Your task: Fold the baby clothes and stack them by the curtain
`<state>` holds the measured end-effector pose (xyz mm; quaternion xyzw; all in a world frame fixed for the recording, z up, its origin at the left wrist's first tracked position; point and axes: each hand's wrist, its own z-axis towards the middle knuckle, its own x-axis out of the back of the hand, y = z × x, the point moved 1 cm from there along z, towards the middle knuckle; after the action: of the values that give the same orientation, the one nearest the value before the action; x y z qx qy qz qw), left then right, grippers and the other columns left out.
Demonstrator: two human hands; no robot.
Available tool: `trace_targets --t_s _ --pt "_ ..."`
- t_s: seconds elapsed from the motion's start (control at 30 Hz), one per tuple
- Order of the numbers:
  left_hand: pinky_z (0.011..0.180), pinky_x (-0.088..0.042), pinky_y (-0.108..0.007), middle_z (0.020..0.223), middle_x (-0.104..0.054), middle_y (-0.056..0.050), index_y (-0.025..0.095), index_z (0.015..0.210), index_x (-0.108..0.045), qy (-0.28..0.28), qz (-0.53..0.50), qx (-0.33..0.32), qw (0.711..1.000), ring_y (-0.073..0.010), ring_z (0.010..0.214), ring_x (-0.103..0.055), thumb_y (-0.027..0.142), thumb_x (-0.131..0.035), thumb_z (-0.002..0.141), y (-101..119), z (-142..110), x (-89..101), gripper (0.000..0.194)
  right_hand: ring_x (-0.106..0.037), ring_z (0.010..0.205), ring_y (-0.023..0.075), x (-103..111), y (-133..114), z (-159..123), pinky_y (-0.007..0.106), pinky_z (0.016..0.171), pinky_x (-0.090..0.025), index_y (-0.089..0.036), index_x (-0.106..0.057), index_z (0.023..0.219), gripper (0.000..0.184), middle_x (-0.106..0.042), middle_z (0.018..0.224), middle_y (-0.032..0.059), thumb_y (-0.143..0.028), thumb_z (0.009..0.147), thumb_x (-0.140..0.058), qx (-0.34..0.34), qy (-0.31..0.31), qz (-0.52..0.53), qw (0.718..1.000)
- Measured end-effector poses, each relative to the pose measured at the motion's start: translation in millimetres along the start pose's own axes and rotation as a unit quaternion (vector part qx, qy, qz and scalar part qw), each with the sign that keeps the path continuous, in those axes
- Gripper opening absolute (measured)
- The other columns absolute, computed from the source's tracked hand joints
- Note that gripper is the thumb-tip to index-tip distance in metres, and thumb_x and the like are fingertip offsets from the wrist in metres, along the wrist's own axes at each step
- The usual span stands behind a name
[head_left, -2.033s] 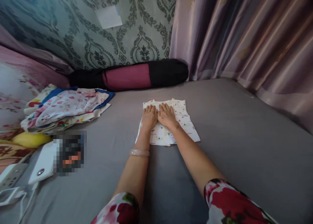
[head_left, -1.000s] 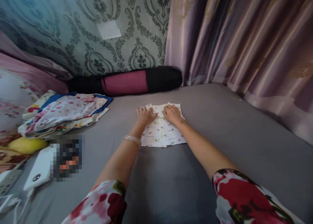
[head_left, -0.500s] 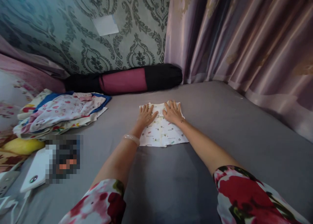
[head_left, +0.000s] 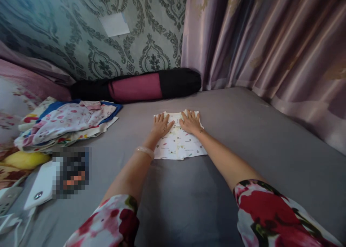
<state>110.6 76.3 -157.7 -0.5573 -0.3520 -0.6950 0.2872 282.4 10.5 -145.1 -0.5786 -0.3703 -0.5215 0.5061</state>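
Head-worn view, forward and down across the grey bed [head_left: 259,139] to the patterned wall [head_left: 151,31].

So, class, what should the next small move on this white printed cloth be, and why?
Probably slide the left hand and right hand toward the near side of the white printed cloth, smoothing it: both rest with spread fingers on its far part, while its near edge looks slightly uneven around the middle.

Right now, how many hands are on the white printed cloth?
2. The left hand lies near the far left corner of the white printed cloth, and the right hand near its far right corner. No other hands show.
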Motion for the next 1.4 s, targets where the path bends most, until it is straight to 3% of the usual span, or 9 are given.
trace_targets --t_s 0.13,0.27,0.33,0.43,0.53,0.63,0.8,1.1,1.4 --pt "0.115 -0.021 -0.045 0.148 -0.04 -0.019 0.01 0.141 -0.041 0.087 -0.032 0.006 0.996 -0.0302 0.137 -0.035 0.051 -0.026 0.096 4 -7 11.2 0.062 -0.016 0.145 0.0322 12 5 6 0.06 0.113 -0.004 -0.019 -0.033 0.148 0.06 -0.022 0.158 0.0127 -0.048 0.096 -0.028 0.003 -0.038 0.088 0.995" --pt "0.105 -0.034 -0.042 0.134 -0.052 -0.02 0.011 0.131 -0.05 0.133 -0.074 0.092 0.984 -0.0302 0.127 -0.047 0.048 -0.029 0.097 -6 -24 27.6 0.054 -0.04 0.135 0.0221 36 29 6 0.041 0.111 -0.03 -0.019 -0.04 0.144 0.052 -0.04 0.15 0.0114 -0.039 0.095 -0.035 -0.013 0.035 0.229 0.973" --pt "0.099 -0.038 -0.041 0.119 -0.062 -0.019 0.011 0.124 -0.055 0.115 -0.086 0.14 0.98 -0.0299 0.117 -0.055 0.049 -0.033 0.096 -18 -35 33.7 0.052 -0.055 0.12 0.0211 44 48 -1 0.034 0.101 -0.041 -0.014 -0.052 0.132 0.046 -0.059 0.131 0.0131 -0.031 0.09 -0.047 -0.046 0.071 0.238 0.968" --pt "0.088 -0.044 -0.038 0.099 -0.069 -0.015 0.014 0.111 -0.061 0.051 -0.115 0.188 0.974 -0.0282 0.099 -0.063 0.051 -0.043 0.091 -34 -52 37.7 0.046 -0.065 0.097 0.0216 46 72 -19 0.031 0.086 -0.048 -0.015 -0.068 0.106 0.029 -0.071 0.103 0.0095 -0.029 0.083 -0.055 -0.115 0.033 0.207 0.971" --pt "0.08 -0.046 -0.034 0.097 -0.07 -0.015 0.016 0.098 -0.064 0.02 -0.142 0.205 0.968 -0.0265 0.094 -0.064 0.052 -0.053 0.085 -39 -65 38.4 0.04 -0.065 0.09 0.0212 40 82 -40 0.029 0.078 -0.048 -0.019 -0.071 0.093 0.022 -0.072 0.095 0.0065 -0.033 0.079 -0.06 -0.143 -0.021 0.181 0.973" --pt "0.076 -0.046 -0.032 0.096 -0.07 -0.014 0.017 0.092 -0.065 0.0 -0.157 0.215 0.964 -0.0262 0.092 -0.064 0.047 -0.059 0.081 -36 -70 38.4 0.032 -0.066 0.09 0.0222 37 77 -54 0.028 0.074 -0.047 -0.019 -0.07 0.091 0.022 -0.072 0.095 0.0079 -0.036 0.079 -0.061 -0.143 -0.034 0.155 0.977" --pt "0.075 -0.045 -0.032 0.094 -0.071 -0.013 0.017 0.089 -0.065 0.004 -0.156 0.251 0.955 -0.0257 0.093 -0.064 0.035 -0.059 0.082 -31 -68 39.0 0.02 -0.066 0.094 0.0257 35 62 -62 0.03 0.072 -0.046 -0.018 -0.07 0.092 0.024 -0.071 0.101 0.0135 -0.038 0.083 -0.058 -0.161 -0.014 0.108 0.981" --pt "0.077 -0.045 -0.033 0.103 -0.069 -0.014 0.019 0.093 -0.063 0.019 -0.124 0.263 0.957 -0.0259 0.098 -0.064 0.036 -0.052 0.088 -23 -75 38.8 0.021 -0.062 0.102 0.026 31 46 -88 0.033 0.082 -0.045 -0.014 -0.054 0.113 0.025 -0.064 0.112 0.0173 -0.028 0.097 -0.041 -0.117 0.074 0.032 0.99" --pt "0.078 -0.046 -0.032 0.1 -0.071 -0.013 0.017 0.098 -0.061 0.001 -0.119 0.253 0.96 -0.0257 0.099 -0.064 0.04 -0.057 0.084 -20 -96 49.5 0.027 -0.063 0.097 0.0229 32 62 -88 0.031 0.079 -0.045 -0.018 -0.052 0.121 0.034 -0.069 0.105 0.0101 -0.034 0.091 -0.051 -0.117 0.023 0.144 0.982"
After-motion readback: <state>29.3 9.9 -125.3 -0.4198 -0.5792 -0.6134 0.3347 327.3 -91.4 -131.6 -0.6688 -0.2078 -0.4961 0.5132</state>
